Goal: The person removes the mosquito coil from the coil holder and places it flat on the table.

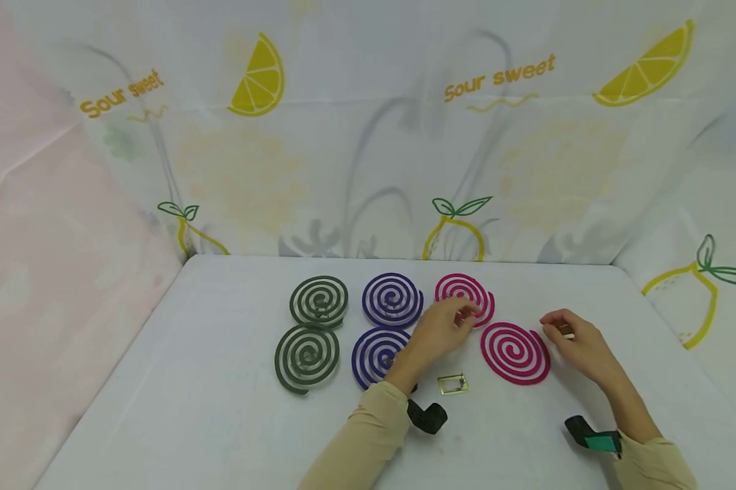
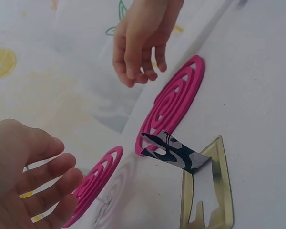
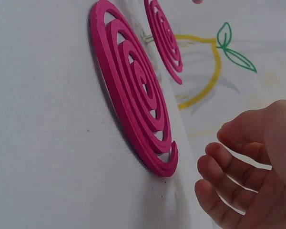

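Observation:
My left hand (image 1: pixel 439 333) hovers over the near side of the far pink mosquito coil (image 1: pixel 459 294), partly covering it. Its fingers are loosely bent, with nothing between them. To the right of the near pink mosquito coil (image 1: pixel 513 350), my right hand (image 1: pixel 582 347) hangs with relaxed fingers and holds nothing. The right wrist view shows that near coil (image 3: pixel 142 86) lying flat on the table, apart from the fingers. In the left wrist view the far coil (image 2: pixel 93 186) sits raised above the tabletop. A small gold metal coil stand (image 2: pixel 223 176) has a bent-up tab.
Two dark green coils (image 1: pixel 321 299) lie at the left, and two blue-purple coils (image 1: pixel 390 297) stand between them and the pink ones. My left forearm partly covers the nearer blue one. A printed cloth (image 1: pixel 343 136) hangs behind the white table (image 1: pixel 159 408).

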{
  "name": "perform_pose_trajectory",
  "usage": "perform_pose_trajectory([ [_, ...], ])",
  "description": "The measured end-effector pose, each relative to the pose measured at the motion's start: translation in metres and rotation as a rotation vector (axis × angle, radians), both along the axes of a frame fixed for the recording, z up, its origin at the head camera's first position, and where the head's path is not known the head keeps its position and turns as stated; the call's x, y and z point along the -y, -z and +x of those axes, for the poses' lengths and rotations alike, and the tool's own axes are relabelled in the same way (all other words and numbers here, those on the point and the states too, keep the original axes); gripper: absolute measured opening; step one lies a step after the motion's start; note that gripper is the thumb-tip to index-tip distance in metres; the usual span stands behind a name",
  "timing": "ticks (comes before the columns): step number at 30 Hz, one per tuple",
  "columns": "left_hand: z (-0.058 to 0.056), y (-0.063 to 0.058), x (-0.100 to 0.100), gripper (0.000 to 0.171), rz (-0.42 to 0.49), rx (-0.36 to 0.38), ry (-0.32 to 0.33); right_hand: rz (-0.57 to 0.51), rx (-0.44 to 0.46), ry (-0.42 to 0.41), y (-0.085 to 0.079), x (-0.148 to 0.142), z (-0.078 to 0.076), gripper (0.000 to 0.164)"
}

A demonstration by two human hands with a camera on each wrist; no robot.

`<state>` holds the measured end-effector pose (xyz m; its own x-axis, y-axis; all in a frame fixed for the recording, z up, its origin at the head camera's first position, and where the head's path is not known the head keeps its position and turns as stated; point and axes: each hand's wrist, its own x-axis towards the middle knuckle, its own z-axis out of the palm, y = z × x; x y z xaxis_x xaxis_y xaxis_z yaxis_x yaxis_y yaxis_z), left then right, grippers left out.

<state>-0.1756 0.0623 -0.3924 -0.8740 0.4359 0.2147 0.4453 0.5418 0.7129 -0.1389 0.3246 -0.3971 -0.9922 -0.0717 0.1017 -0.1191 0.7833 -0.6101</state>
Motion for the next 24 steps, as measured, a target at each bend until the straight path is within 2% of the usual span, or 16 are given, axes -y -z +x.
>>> perform_pose_trajectory([
  [5, -0.004, 0.001, 0.004, 0.020, 0.075, -0.021, -0.005, -0.051, -0.035, -0.009, -0.001, 0.003, -0.003, 0.025],
  [9, -0.006, 0.002, 0.005, 0.020, 0.086, -0.037, -0.043, -0.077, -0.030, -0.029, -0.001, 0.007, -0.006, 0.026],
  [14, -0.010, 0.004, 0.009, 0.019, 0.143, -0.073, -0.093, -0.115, -0.011, -0.053, 0.000, 0.013, -0.008, 0.028],
  [20, -0.017, 0.007, 0.013, 0.018, 0.115, -0.087, -0.136, -0.180, 0.003, -0.065, 0.002, 0.016, -0.008, 0.030],
  [24, -0.019, 0.006, 0.013, 0.020, 0.101, -0.057, -0.135, -0.196, 0.008, -0.065, 0.004, 0.019, -0.010, 0.031],
])
